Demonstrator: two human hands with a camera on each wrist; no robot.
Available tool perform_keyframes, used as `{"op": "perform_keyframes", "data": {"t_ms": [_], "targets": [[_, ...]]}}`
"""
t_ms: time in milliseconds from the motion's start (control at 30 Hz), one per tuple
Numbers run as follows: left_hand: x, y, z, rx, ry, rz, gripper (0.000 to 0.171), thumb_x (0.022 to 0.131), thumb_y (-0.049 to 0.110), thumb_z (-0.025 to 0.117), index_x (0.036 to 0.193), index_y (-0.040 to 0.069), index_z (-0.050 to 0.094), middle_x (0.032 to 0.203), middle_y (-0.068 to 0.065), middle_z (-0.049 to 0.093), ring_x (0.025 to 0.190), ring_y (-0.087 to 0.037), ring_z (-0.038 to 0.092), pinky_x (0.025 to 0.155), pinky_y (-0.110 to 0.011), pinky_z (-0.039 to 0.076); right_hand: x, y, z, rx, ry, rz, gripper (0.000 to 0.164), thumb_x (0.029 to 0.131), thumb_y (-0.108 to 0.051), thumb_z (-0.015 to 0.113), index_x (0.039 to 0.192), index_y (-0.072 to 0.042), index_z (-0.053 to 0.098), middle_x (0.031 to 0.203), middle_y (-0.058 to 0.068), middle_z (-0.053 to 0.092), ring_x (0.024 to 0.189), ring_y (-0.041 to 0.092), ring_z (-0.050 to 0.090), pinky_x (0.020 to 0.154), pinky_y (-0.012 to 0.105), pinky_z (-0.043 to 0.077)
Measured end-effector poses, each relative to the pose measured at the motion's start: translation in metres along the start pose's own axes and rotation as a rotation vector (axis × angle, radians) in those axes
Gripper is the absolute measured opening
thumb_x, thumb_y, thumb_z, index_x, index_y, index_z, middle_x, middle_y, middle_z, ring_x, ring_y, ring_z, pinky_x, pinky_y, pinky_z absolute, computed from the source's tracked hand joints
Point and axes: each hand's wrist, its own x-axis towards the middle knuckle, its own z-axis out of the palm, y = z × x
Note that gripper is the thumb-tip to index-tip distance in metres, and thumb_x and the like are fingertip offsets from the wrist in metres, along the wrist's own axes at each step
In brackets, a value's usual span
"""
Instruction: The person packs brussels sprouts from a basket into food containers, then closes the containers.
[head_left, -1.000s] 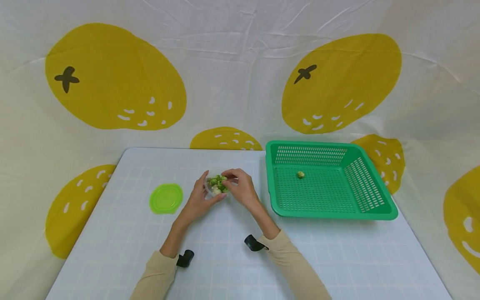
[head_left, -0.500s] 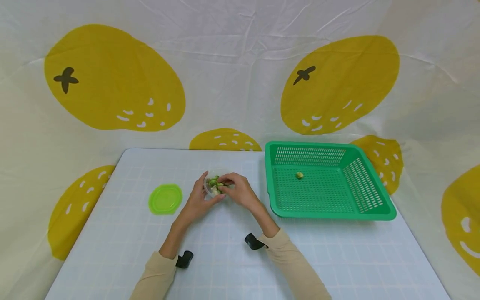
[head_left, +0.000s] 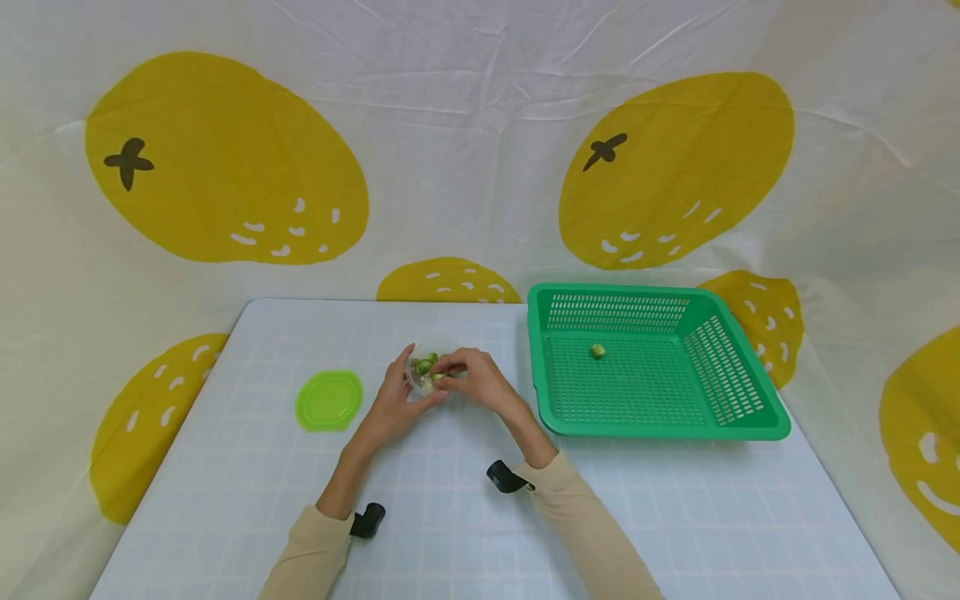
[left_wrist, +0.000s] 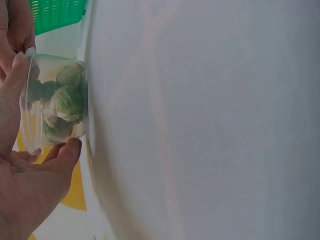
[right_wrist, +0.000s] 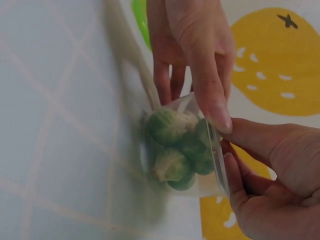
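A small clear plastic tub [left_wrist: 55, 100] with several Brussels sprouts [right_wrist: 170, 130] inside stands on the table. My left hand [head_left: 395, 400] grips it from the left, thumb at the near rim and fingers round the far side. Over its right side, my right hand [head_left: 480, 379] has its thumb and fingers in the tub's mouth and pinches a Brussels sprout, mostly hidden by the fingers. In the right wrist view, the rim covers part of those fingertips. One more Brussels sprout [head_left: 597, 351] lies in the green basket [head_left: 667, 432] to the right.
A bright green lid [head_left: 328, 401] lies flat on the table, left of the tub. The large basket has raised slotted walls and stands at the table's right. Behind the table [head_left: 442, 517] hangs a white cloth [head_left: 465, 167] with yellow fruit prints.
My right fingers have shifted slightly left and nearer within the tub, closing on a sprout. The left hand keeps its grip on the tub. The head view has drifted slightly.
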Motion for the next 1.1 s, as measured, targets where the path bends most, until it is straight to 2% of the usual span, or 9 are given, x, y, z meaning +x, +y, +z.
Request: {"op": "perform_keyframes", "data": {"t_ms": [167, 300, 433, 700, 867, 1100], "targets": [[-0.0008, -0.001, -0.0007, 0.0, -0.01, -0.015, 0.106, 0.093, 0.03, 0.08, 0.164, 0.005, 0.006, 0.165, -0.025, 0.013, 0.151, -0.036, 0.025, 0.12, -0.051, 0.031, 0.0015, -0.0019, -0.0025, -0.033, -0.057, 0.001, 0.018, 0.097, -0.006, 0.072, 0.112, 0.003, 0.077, 0.107, 0.014, 0.073, 0.104, 0.03, 0.066, 0.095, 0.042, 0.056], [-0.0015, -0.0009, -0.0008, -0.008, -0.011, -0.014, 0.106, 0.093, 0.03, 0.08, 0.165, 0.006, 0.006, 0.164, -0.025, 0.013, 0.151, -0.035, 0.025, 0.12, -0.05, 0.031, 0.0018, -0.0012, -0.0028, -0.03, -0.083, 0.009, 0.018, 0.098, -0.008, 0.071, 0.111, 0.002, 0.078, 0.107, 0.012, 0.074, 0.105, 0.027, 0.066, 0.093, 0.035, 0.056], [-0.0016, -0.0007, -0.0007, -0.004, -0.011, -0.007, 0.105, 0.093, 0.03, 0.079, 0.165, 0.007, 0.006, 0.164, -0.025, 0.013, 0.151, -0.035, 0.025, 0.12, -0.05, 0.031, 0.0026, -0.0021, -0.0016, -0.03, -0.078, 0.014, 0.016, 0.098, -0.008, 0.071, 0.109, 0.001, 0.078, 0.105, 0.011, 0.074, 0.102, 0.024, 0.067, 0.088, 0.029, 0.056], [-0.0015, -0.0009, 0.0001, -0.013, -0.007, 0.019, 0.103, 0.094, 0.027, 0.079, 0.164, 0.004, 0.008, 0.163, -0.028, 0.014, 0.151, -0.038, 0.025, 0.12, -0.053, 0.031, 0.0058, -0.0084, 0.0025, 0.005, -0.03, 0.043, 0.011, 0.094, -0.003, 0.074, 0.101, 0.004, 0.076, 0.095, 0.013, 0.074, 0.082, 0.021, 0.065, 0.069, 0.02, 0.05], [-0.0005, -0.0022, 0.001, -0.018, -0.003, 0.032, 0.101, 0.094, 0.022, 0.078, 0.164, 0.001, 0.008, 0.163, -0.03, 0.014, 0.15, -0.041, 0.024, 0.12, -0.055, 0.03, 0.006, -0.0097, 0.0034, 0.011, -0.026, 0.039, 0.009, 0.094, -0.002, 0.074, 0.099, 0.005, 0.075, 0.093, 0.013, 0.073, 0.081, 0.023, 0.065, 0.067, 0.021, 0.05], [-0.0001, 0.0005, 0.0017, -0.007, 0.005, 0.017, 0.098, 0.095, 0.01, 0.076, 0.161, -0.005, 0.006, 0.16, -0.035, 0.013, 0.149, -0.046, 0.023, 0.119, -0.058, 0.028, 0.0079, -0.0082, 0.0046, -0.033, -0.038, 0.016, 0.009, 0.095, -0.001, 0.072, 0.101, 0.005, 0.075, 0.097, 0.014, 0.074, 0.081, 0.017, 0.065, 0.07, 0.021, 0.052]]}}
